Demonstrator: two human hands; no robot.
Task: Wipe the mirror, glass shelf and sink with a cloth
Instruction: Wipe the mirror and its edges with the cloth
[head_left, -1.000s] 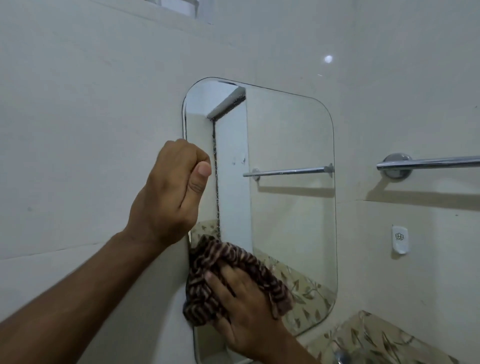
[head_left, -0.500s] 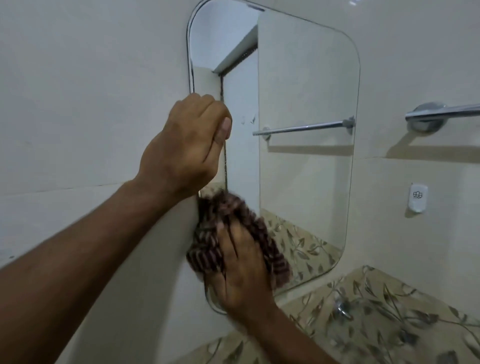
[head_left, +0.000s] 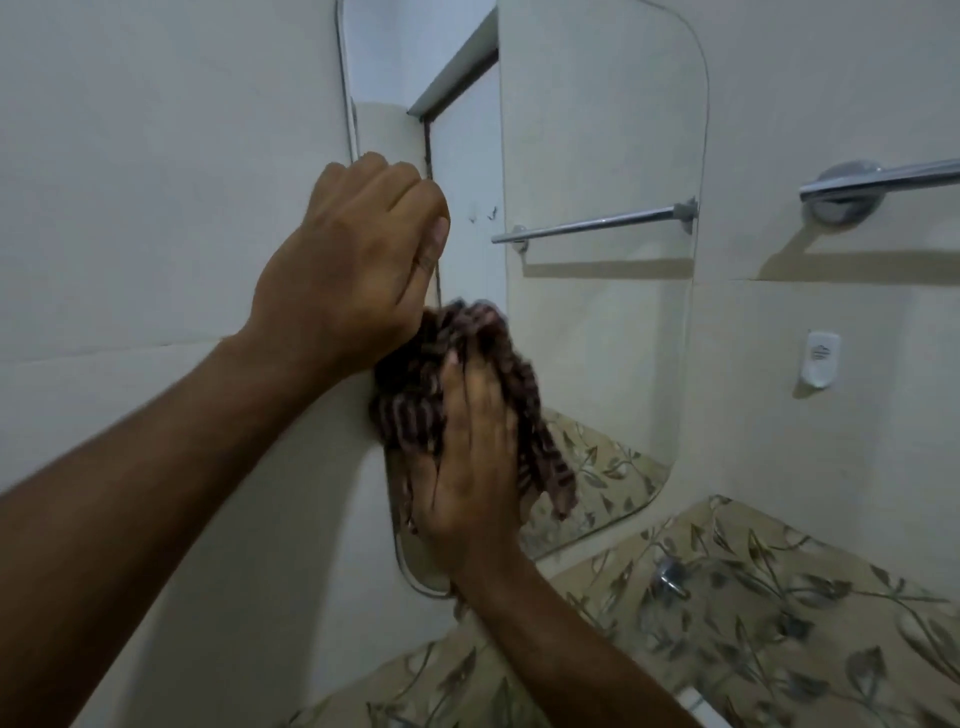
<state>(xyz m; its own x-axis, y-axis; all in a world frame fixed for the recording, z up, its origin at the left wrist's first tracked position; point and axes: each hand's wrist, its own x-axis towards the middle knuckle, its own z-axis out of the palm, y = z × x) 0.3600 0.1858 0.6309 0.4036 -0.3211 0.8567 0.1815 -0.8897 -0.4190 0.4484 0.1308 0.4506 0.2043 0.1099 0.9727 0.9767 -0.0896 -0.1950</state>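
Observation:
A rounded-corner mirror (head_left: 597, 156) hangs on the pale tiled wall. My right hand (head_left: 472, 462) presses a brown striped cloth (head_left: 415, 410) flat against the mirror's lower left part. My left hand (head_left: 353, 260) is curled into a fist and rests on the mirror's left edge, just above the cloth. The cloth bunches around my right fingers and trails down to the right. Neither the sink nor a glass shelf shows in this view.
A chrome towel bar (head_left: 878, 182) is fixed to the wall right of the mirror. A small white wall fitting (head_left: 820, 358) sits below it. Leaf-patterned tiles (head_left: 779, 623) run along the lower wall, with a chrome tap fitting (head_left: 670, 577).
My right hand and the cloth have slid upward along the mirror's left side, close under my left fist. My view has tilted down, so the mirror sits higher in frame.

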